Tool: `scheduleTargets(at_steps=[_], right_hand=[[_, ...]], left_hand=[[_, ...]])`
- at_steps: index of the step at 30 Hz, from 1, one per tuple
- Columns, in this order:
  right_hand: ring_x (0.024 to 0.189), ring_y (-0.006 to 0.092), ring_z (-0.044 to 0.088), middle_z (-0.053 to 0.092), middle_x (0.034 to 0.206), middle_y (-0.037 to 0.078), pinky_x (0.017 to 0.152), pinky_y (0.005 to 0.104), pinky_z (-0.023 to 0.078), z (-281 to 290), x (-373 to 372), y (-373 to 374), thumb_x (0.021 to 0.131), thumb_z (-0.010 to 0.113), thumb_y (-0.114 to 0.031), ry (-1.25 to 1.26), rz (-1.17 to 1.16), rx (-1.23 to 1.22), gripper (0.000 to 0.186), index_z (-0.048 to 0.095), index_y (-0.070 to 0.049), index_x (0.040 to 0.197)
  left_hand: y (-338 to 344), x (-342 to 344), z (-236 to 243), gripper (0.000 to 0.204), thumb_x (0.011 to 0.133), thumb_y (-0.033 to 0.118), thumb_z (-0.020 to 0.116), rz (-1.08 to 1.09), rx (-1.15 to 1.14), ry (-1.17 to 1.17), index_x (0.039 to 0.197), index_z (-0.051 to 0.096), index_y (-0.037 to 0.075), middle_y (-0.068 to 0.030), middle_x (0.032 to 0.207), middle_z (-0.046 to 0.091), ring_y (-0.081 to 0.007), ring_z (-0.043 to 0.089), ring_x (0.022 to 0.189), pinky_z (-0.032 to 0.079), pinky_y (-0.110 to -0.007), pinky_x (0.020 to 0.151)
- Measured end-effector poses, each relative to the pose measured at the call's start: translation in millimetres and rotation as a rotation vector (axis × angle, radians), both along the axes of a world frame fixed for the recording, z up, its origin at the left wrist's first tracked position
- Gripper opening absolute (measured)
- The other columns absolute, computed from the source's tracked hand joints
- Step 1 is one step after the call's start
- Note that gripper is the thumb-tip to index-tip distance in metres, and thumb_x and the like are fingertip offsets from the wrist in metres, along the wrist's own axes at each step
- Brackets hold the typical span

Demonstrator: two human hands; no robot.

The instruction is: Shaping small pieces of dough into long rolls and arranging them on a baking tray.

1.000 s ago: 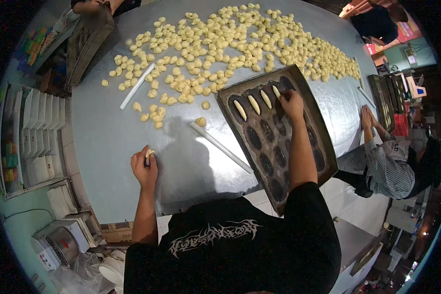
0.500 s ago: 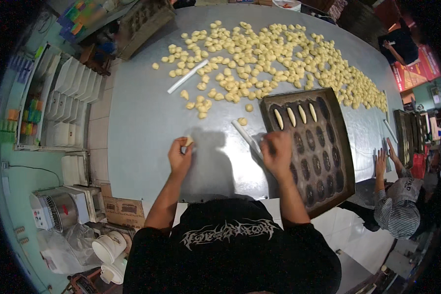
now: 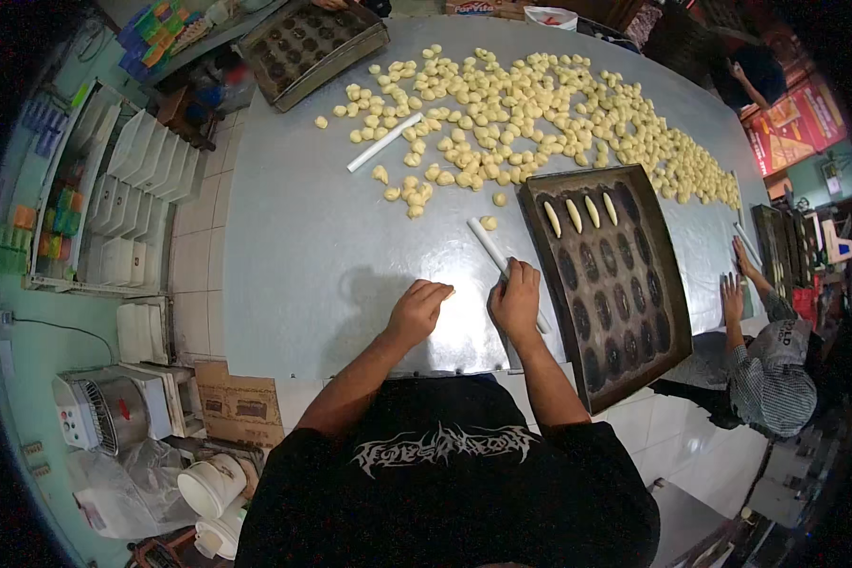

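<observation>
My left hand (image 3: 418, 312) is over the steel table (image 3: 284, 256), fingers pinched together with a pale bit of dough just showing at their tips. My right hand (image 3: 517, 301) is closed over a white rolling pin (image 3: 488, 244), which slants across the table and comes out below the hand. A single dough ball (image 3: 488, 222) lies beside the pin's far end. Right of that hand stands a dark baking tray (image 3: 680, 327) with rows of oval hollows; several slim dough rolls (image 3: 573, 214) fill hollows in its far row.
Many dough balls (image 3: 540, 104) spread over the table's far side. A second white rolling pin (image 3: 384, 142) lies at their left edge. Another hollowed tray (image 3: 312, 47) is at the far left. At the right, a co-worker (image 3: 772, 379) has both hands on the table.
My left hand has moved right, toward the right hand, with the dough piece. My right hand has come down onto the rolling pin. The far-left tray has shifted right and now shows its hollows.
</observation>
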State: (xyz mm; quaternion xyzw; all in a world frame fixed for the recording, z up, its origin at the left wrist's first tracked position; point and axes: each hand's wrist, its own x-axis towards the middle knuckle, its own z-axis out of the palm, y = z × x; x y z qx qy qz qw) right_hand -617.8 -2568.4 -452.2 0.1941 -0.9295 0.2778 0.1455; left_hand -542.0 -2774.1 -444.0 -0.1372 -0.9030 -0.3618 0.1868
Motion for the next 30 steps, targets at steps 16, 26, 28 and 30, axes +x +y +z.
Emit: scheduleTargets(at_steps=[16,26,28,30], right_hand=[[0.093,0.0366,0.052,0.055,0.099,0.018,0.08,0.0473,0.043,3.5,29.1,2.1,0.075,0.063,-0.004,-0.045,-0.103,0.1,0.033,0.058,-0.001,0.108],[0.117,0.034,0.055,0.059,0.124,0.019,0.092,0.0447,0.045,13.0,76.6,-27.1,0.081,0.063,-0.009,-0.046,0.256,0.062,0.037,0.06,-0.002,0.117],[0.129,0.0361,0.048,0.054,0.135,0.02,0.102,0.0529,0.038,8.7,72.0,-27.1,0.086,0.061,-0.019,-0.011,0.184,0.211,0.047,0.055,0.0,0.128],[0.14,0.039,0.034,0.04,0.148,0.023,0.111,0.0623,0.022,8.1,46.8,-30.5,0.092,0.051,-0.03,-0.077,0.163,0.328,0.058,0.044,0.002,0.14]], left_hand=[[7.5,22.1,-6.2,0.052,0.087,0.011,0.055,-0.185,-0.297,-0.045,0.138,0.05,0.002,-0.0149,0.149,0.042,-0.0307,0.032,0.142,0.025,-0.05,0.115],[-19.3,35.3,-21.4,0.044,0.089,0.008,0.053,-0.088,-0.349,-0.13,0.132,0.057,0.004,-0.0156,0.149,0.042,-0.0292,0.031,0.143,0.022,-0.052,0.115],[-22.6,21.7,-28.6,0.049,0.09,0.014,0.053,-0.099,-0.319,-0.188,0.137,0.05,0.002,-0.0166,0.151,0.038,-0.0282,0.028,0.144,0.02,-0.051,0.116],[-17.9,-7.0,1.1,0.059,0.091,0.025,0.051,-0.092,-0.527,-0.329,0.144,0.04,0.001,-0.0167,0.155,0.032,-0.0275,0.023,0.146,0.017,-0.052,0.117]])
